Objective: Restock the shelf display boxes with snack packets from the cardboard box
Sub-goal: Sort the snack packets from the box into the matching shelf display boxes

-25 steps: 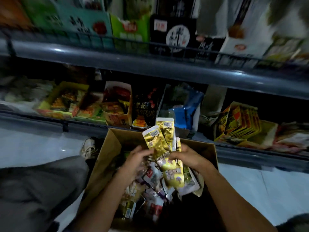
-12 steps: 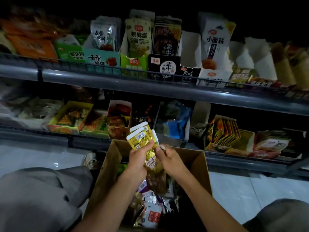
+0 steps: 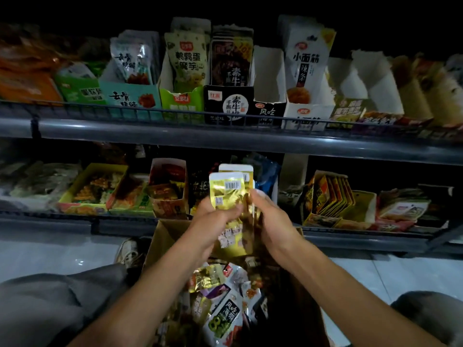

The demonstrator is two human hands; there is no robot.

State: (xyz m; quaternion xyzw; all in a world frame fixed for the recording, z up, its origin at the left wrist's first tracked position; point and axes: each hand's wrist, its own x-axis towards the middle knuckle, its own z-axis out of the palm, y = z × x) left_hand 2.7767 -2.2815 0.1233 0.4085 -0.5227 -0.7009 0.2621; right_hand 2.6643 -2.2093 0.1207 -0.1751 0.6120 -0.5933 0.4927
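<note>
Dim shelf (image 3: 225,144) behind, gold packets (image 3: 231,196) upright – left hand (image 3: 213,221) and right hand (image 3: 273,221) fingers clamped around them

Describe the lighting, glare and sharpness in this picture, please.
Head view: dim overall, top edge black; glare streaks on the upper shelf rail; gold packets between left hand and right hand shine brightly; far edges blur and shelves bow from the wide lens.

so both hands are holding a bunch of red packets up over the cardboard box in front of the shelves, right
Not quite: the packets are gold, not red. The head view shows the left hand and right hand gripping that gold bunch together above the cardboard box, in front of the shelves.
</note>
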